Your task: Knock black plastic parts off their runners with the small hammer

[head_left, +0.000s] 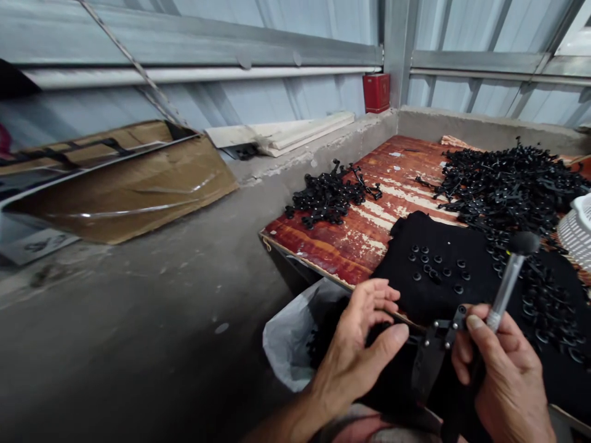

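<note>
My right hand point(503, 363) is closed around the lower end of a metal rod point(505, 289) with a round black knob point(524, 243) on top. Beside its fingertips is a black riveted linkage point(431, 354) with silver pins; whether the rod joins it is hidden. My left hand point(362, 341) is open at the table edge, fingers spread and slightly curled, left of the linkage and apart from it. Several small round black pieces point(447, 271) lie on a black cloth point(415, 231) beyond both hands.
A worn red-brown table point(318, 252) carries a small pile of black plastic parts point(323, 194) and a larger pile point(512, 184). A white basket point(577, 231) stands at right. Below the edge hangs a whitish bag point(286, 332). Cardboard point(184, 191) and a red tin point(376, 93) are along the wall.
</note>
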Motion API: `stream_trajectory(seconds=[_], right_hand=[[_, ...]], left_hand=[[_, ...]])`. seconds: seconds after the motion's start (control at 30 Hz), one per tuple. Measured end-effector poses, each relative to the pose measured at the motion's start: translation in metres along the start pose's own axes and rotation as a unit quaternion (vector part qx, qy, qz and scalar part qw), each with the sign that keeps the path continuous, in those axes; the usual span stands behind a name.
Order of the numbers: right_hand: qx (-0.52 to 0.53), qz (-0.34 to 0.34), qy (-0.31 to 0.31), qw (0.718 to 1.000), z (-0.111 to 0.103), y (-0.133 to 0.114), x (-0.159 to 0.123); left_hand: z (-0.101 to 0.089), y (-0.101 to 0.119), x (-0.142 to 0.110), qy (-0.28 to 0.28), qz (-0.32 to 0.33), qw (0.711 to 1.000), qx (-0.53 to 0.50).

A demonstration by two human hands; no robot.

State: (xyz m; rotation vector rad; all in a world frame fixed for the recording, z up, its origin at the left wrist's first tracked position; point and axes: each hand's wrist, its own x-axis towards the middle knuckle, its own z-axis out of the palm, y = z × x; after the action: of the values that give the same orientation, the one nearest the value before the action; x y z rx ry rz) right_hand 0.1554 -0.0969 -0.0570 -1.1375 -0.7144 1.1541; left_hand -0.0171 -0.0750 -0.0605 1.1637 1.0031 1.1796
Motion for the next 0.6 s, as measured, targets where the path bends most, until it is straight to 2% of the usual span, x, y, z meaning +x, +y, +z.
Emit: stream_trajectory(seconds=[0.1,0.17,0.2,0.37,0.6], right_hand=[[0.017,-0.024,0.007,1.000,0.004,-0.003,0.001],[0.013,-0.025,-0.005,1.000,0.008,-0.001,-0.001],[0.007,-0.020,-0.015,1.000,0.010,0.000,-0.001],[-0.039,0.014,-0.063,0.997,0.013,0.005,-0.002],[-0.098,0.011,-0.058,0.993,0.002,-0.002,-0.003]], left_hand=[[0.006,-0.011,-0.005,-0.085,-0.095,0.973,-0.195],[0.013,-0.012,-0.006,-0.132,-0.112,0.958,-0.229],[0.017,-0.010,-0.005,-0.139,-0.111,0.959,-0.219],[0.025,0.005,0.009,-0.088,-0.145,0.973,-0.159],[0.004,0.021,0.050,-0.071,-0.229,0.960,-0.142]])
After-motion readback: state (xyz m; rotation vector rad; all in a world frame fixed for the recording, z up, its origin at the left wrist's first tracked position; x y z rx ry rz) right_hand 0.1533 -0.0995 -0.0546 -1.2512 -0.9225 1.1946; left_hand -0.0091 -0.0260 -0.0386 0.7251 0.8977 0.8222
